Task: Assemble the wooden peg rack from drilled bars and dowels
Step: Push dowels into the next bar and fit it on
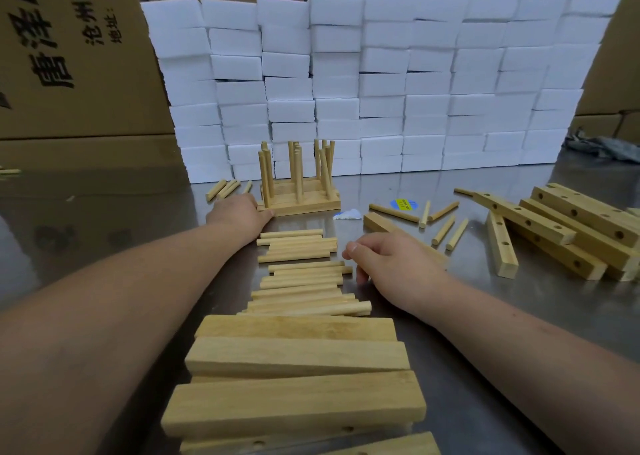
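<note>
Soft, even overhead light, medium bright. The shiny grey metal tabletop (381, 184) carries dull glare and smeared reflections of the stacked white foam blocks (381, 73). Wide-angle bend tilts the brown cardboard boxes (69, 56) at the edges, and the nearest pale wooden bars (298, 354) look slightly soft.
</note>
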`<state>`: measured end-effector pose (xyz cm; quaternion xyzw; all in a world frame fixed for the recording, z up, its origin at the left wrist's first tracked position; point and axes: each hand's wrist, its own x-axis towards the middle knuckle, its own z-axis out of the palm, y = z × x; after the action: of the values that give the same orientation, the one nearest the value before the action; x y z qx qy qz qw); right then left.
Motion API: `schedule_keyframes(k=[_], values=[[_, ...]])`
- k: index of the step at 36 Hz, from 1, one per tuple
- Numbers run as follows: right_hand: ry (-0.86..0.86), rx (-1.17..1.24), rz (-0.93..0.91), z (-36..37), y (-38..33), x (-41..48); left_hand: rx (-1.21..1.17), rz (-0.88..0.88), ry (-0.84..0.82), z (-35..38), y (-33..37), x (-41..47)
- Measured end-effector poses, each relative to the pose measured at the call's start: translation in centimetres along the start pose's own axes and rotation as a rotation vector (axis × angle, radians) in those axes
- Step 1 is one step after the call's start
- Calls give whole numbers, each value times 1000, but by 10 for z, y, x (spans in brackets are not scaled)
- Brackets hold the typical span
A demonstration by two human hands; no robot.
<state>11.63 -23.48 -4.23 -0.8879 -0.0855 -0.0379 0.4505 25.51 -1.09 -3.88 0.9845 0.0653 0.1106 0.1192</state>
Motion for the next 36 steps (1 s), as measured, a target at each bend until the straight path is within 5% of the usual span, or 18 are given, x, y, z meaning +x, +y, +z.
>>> schedule_keyframes(k=[13, 18, 26, 36], values=[[2, -10, -9, 0, 1, 1, -84, -7, 20, 0, 0, -4], [0, 19, -2, 0, 2, 1, -385, -58, 45, -4, -2, -15], [16, -12, 5, -1, 0, -1, -443, 127, -166, -10, -5, -50], [11, 30, 7, 0, 1, 0, -483, 181, -193, -20, -11, -83]])
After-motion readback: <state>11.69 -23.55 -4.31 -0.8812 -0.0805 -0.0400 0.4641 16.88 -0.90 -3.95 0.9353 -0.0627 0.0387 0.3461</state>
